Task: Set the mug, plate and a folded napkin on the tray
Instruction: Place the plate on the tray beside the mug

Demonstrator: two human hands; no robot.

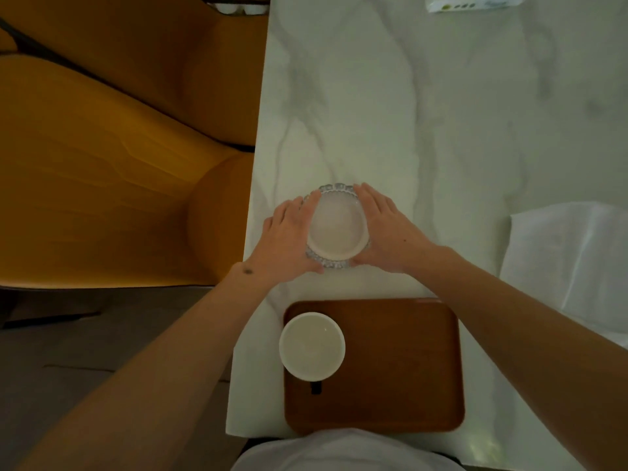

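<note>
A small round plate (337, 226) with a clear beaded glass rim sits on the marble table, just beyond the tray. My left hand (289, 237) grips its left edge and my right hand (385, 232) grips its right edge. A brown wooden tray (401, 365) lies at the table's near edge. A white mug (312, 346) with a dark handle stands in the tray's left part. A white napkin (574, 263) lies spread on the table to the right.
The marble table (424, 113) ends in a left edge close to the plate. Orange chairs (112, 164) stand left of the table. A tissue pack (472, 3) lies at the far edge.
</note>
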